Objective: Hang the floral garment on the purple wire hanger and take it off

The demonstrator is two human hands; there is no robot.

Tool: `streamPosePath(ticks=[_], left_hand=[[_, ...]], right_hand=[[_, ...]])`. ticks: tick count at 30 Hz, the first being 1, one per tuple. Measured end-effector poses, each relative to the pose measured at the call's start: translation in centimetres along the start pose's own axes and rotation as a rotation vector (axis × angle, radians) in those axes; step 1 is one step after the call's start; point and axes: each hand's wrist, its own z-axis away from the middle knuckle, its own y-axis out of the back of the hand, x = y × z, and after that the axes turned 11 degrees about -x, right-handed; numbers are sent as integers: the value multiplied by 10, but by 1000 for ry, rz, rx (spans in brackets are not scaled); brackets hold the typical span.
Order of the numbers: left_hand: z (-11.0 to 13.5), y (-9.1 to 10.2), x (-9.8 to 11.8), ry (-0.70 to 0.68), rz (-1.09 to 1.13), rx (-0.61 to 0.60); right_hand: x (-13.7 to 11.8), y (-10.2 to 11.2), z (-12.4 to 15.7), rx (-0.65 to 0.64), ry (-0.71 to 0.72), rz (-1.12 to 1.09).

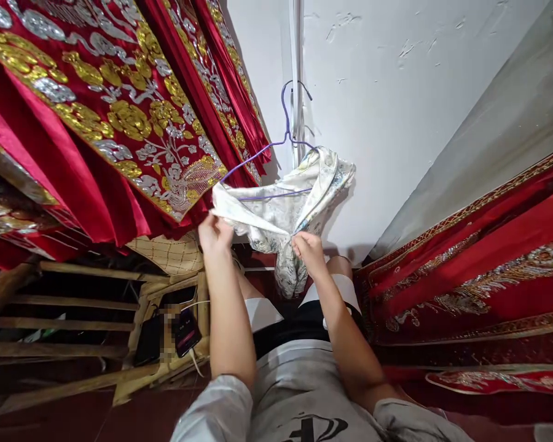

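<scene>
A purple wire hanger [257, 153] hangs by its hook in front of the pale wall. On it is a white floral garment [286, 209] with a wide collar; its lower part droops between my knees. My left hand [215, 234] is closed on the garment's edge near the hanger's left end. Lower and nearer the middle, my right hand [308, 250] pinches the cloth where the collar's two sides meet. The hanger's left arm shows bare above the cloth, while its right end is covered by the garment.
Red cloths with gold and silver embroidery [133, 116] hang at upper left. More red embroidered fabric [479, 276] is on the right. At lower left stands a wooden bamboo-like chair [74, 325], with a phone [187, 331] and a cable on it. The white wall [373, 92] is ahead.
</scene>
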Motion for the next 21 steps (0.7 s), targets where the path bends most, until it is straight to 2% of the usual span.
streamPosePath(ticks=[3, 6, 8, 10, 12, 14, 15, 16, 18, 21], left_hand=[[39, 5, -49, 103, -74, 53], [67, -4, -74, 100, -137, 45], [77, -12, -73, 56, -278, -54], [85, -21, -63, -30, -452, -226], [95, -31, -49, -117, -533, -404], [109, -42, -38, -153, -476, -531], [116, -48, -35, -157, -446, -584], [122, -54, -33, -157, -425, -631], [131, -65, -33, -167, -415, -712], [130, -72, -40, -237, -456, -757]], right_hand=[[7, 1, 8, -4, -24, -38], [5, 17, 13, -16, -32, -19], [1, 30, 16, -81, -94, 52], [-2, 39, 19, -140, -167, 161], [-4, 44, 19, -72, -153, 253], [-5, 43, 16, 48, -81, 263], [-7, 41, 13, 61, -61, 228], [-9, 39, 10, 22, -64, 172], [-17, 33, 3, -152, -117, 26], [-33, 26, -5, -398, -187, -125]])
